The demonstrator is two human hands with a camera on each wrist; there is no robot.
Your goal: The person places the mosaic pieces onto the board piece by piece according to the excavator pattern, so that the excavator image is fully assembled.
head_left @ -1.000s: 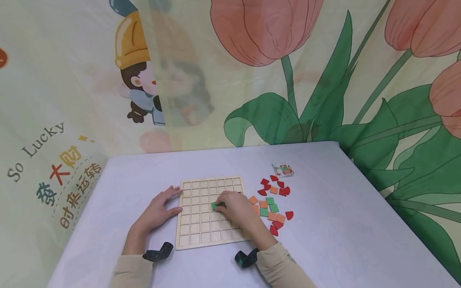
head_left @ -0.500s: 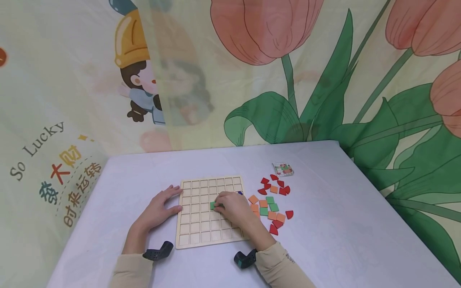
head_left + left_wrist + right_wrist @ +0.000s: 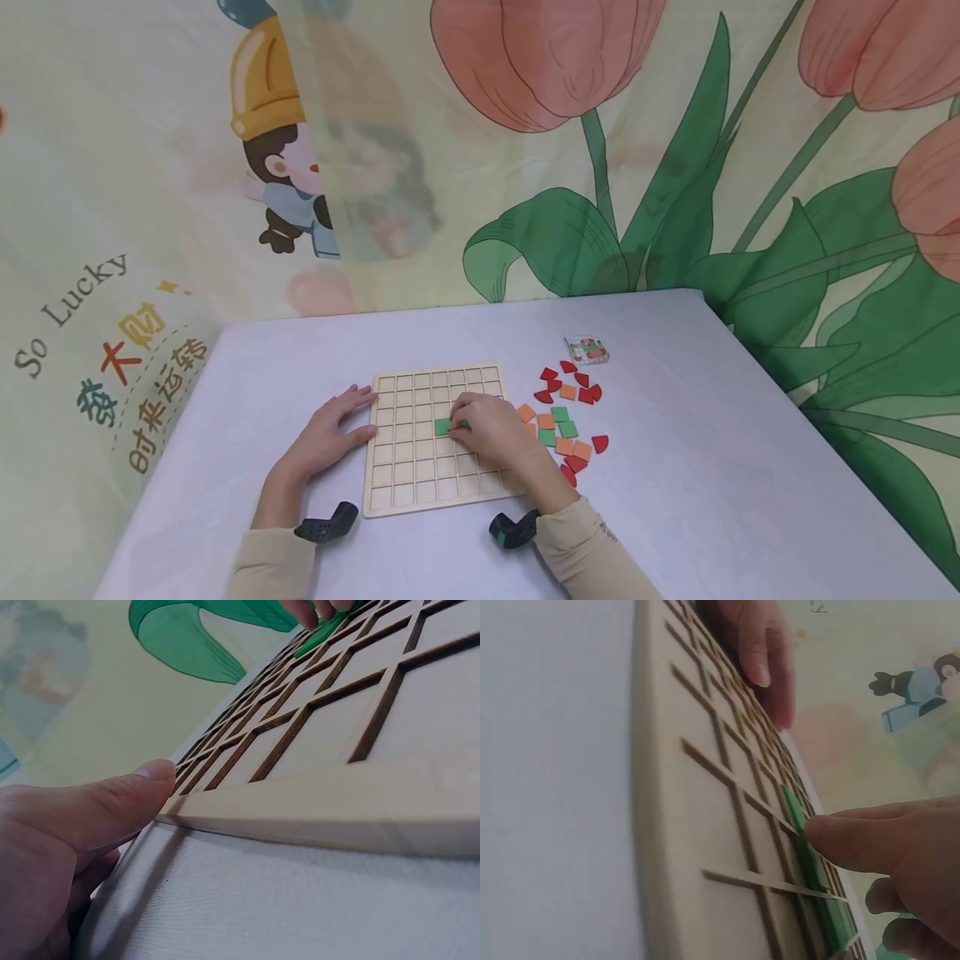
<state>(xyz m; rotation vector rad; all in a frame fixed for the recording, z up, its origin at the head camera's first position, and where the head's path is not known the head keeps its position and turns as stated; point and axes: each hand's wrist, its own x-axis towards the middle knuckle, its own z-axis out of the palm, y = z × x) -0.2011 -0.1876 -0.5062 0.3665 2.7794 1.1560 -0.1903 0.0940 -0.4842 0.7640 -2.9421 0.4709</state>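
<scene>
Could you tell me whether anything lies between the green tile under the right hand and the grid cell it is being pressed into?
Nothing visible does. The right hand holds the green tile on the wooden grid board, whose other cells look bare.

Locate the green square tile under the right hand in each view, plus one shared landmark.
Head: green tile near the middle of the wooden grid board, at the right hand's fingertips.
Left wrist: top edge, a green sliver beneath fingertips.
Right wrist: lower right, edge-on strip beside the thumb.
Shared landmark: the grid board, with the left hand at its left edge.
</scene>
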